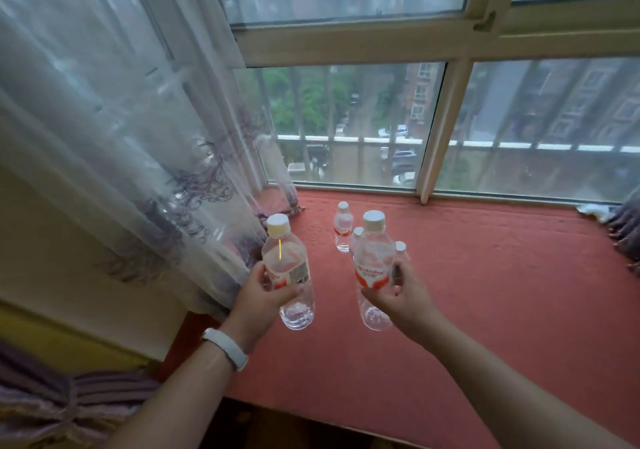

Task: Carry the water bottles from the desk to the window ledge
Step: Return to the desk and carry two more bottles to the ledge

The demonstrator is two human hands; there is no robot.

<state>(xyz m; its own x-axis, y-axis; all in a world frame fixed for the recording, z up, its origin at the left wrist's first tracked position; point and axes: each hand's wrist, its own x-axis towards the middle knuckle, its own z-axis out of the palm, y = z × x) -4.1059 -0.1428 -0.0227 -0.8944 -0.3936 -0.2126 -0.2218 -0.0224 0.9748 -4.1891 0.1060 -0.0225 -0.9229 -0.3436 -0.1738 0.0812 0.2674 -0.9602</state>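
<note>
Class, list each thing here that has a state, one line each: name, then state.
left bottle: capped, gripped by the left hand, over the window ledge.
right bottle: capped, gripped by the right hand, over the ledge.
far bottle: capped, upright on the ledge.
two half-hidden bottles: capped, behind the right bottle.
sheer curtain: hangs at the left.

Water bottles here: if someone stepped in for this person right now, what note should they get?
Left hand: grips the left bottle, held above the window ledge.
Right hand: grips the right bottle, also not set down.
On the ledge: a standing bottle; a second cap and a third cap peek from behind the right bottle.
Done: likely three bottles delivered.
Left: set both held bottles down. The desk is out of view, so check it for more.
</note>
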